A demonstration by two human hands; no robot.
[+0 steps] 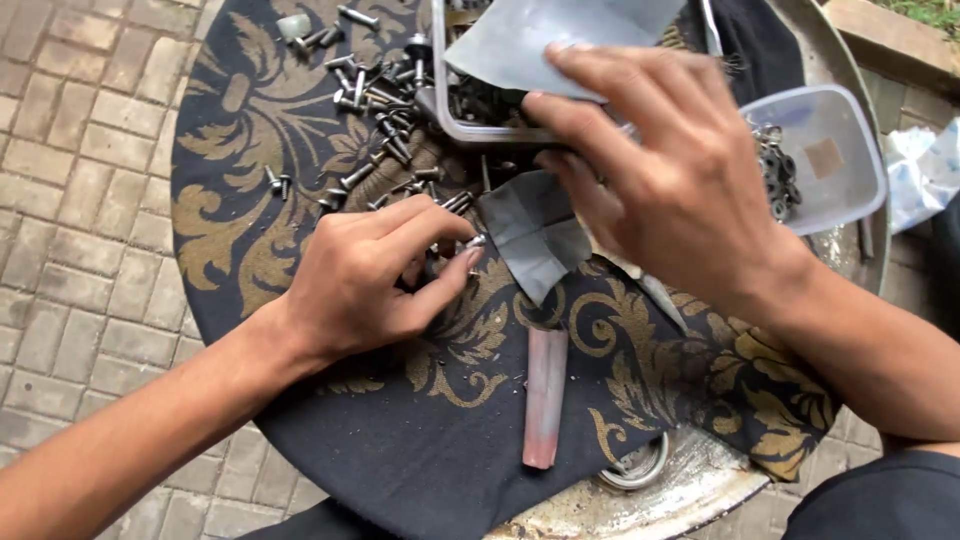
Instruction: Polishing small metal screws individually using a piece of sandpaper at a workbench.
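A round metal table [700,480] is standing on brick paving [70,200], and a black cloth with a gold leaf pattern [240,150] is covering most of its top; everything else is sitting on or just off that cloth. At the cloth's far edge a clear plastic tray [455,120] is tilting, with a sheet of grey paper [520,40] lying across it. Off the cloth's far right edge, on the bare metal, a clear plastic tub [830,150] is holding a small heap of dark washers [775,170].

The person's right hand [680,170] is reaching over the far middle of the cloth, fingers spread and curling down onto the near rim of the tray, gripping it together with the edge of the grey paper. The left hand [370,275] is resting near the centre of the cloth, thumb and fingertips pinching together on a small screw [470,243], though the hand is hiding most of it.

Just right of that hand, a folded scrap of grey paper [535,235] is lying at the cloth's centre. Nearer the cloth's front edge, a pinkish flat bar [545,395] is lying lengthwise. A metal ring [640,468] is peeking out from under the cloth's front hem. A pile of loose screws and bolts [375,100] is spreading over the far part of the cloth, from beside the tray down towards the left hand.
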